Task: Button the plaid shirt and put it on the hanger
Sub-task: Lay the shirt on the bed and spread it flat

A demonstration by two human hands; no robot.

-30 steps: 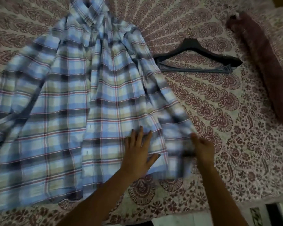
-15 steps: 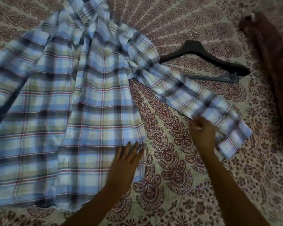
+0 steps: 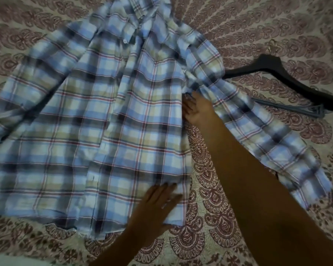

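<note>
Left hand (image 3: 158, 204) flat on the plaid shirt (image 3: 65, 150) hem, right hand (image 3: 197, 110) spread at the side seam, nothing gripped; placket (image 3: 102, 146) runs toward the bedspread (image 3: 210, 237) near edge, nearer the left

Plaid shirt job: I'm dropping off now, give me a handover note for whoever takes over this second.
Left hand: open, flat on the lower front edge of the shirt.
Right hand: open, fingers against the shirt's side just below the sleeve.
Where: the shirt lies front up on the bedspread, with that sleeve spread out to the right. The hanger lies to its right, bare, with one end hidden under the sleeve.
Done: shirt laid out.
Left: fasten the buttons (none looks fastened, though blur hides detail), then slip the hanger in.
</note>
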